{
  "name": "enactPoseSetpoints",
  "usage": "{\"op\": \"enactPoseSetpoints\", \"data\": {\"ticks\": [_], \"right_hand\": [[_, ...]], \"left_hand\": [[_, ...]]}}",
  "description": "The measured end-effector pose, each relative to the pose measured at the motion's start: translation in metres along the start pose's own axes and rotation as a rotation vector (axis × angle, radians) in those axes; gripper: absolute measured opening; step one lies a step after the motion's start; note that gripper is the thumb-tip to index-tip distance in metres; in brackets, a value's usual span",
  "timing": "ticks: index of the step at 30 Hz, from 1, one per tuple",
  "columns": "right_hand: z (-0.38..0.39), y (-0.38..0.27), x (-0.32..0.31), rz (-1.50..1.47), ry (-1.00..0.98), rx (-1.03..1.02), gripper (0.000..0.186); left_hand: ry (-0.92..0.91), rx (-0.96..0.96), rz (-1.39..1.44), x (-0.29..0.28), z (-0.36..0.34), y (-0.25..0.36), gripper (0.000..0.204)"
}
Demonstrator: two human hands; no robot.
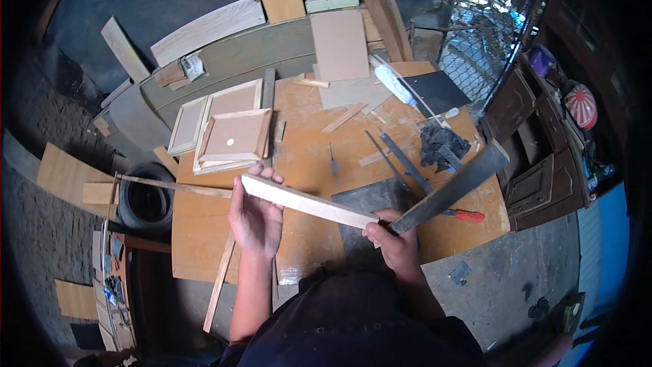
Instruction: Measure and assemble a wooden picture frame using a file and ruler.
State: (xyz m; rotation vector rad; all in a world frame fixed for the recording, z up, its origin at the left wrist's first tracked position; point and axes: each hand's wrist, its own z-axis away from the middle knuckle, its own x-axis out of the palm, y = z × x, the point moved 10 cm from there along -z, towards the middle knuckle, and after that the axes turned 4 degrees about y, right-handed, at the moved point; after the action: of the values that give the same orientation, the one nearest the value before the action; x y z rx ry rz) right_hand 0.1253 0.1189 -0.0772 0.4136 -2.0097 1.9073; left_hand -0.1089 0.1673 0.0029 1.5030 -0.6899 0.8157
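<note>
A pale wooden strip (305,200) is held above the orange worktable (305,149). My left hand (258,217) supports its left end, palm up, with fingers curled behind it. My right hand (395,241) grips the strip's right end together with a long dark flat bar (451,183), which angles up to the right. Beneath them lies a dark square sheet (360,197). To the right are a red-handled tool (468,215), long dark metal tools (401,163) and a crumpled black cloth (445,143). Left of these, wooden frames with brown panels (234,146) are stacked.
Boards (207,27) and a panel (338,46) lean at the back. A tyre (146,214) stands left of the table, near more wood pieces (75,299). A dark wooden cabinet (543,187) stands at the right beside a mesh opening (475,34). Thin sticks (217,285) project past the table's left front.
</note>
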Motion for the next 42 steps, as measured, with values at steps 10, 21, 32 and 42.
{"op": "enactPoseSetpoints", "data": {"ticks": [10,21,32,42], "right_hand": [[0.007,-0.036,-0.002,0.079,-0.008,-0.259,0.026],[0.007,-0.055,0.000,0.239,-0.102,-0.449,0.030],[0.010,-0.039,-0.008,0.440,-0.110,-0.502,0.036],[0.014,-0.029,-0.009,0.474,-0.152,-0.512,0.041]], "left_hand": [[-0.013,0.339,-0.596,0.002,0.017,0.017,0.048],[0.067,0.213,-0.515,0.002,0.013,0.006,0.052],[0.238,-0.101,-0.443,-0.060,0.006,-0.036,0.025],[0.037,-0.267,-0.477,-0.032,0.017,-0.073,0.030]]}}
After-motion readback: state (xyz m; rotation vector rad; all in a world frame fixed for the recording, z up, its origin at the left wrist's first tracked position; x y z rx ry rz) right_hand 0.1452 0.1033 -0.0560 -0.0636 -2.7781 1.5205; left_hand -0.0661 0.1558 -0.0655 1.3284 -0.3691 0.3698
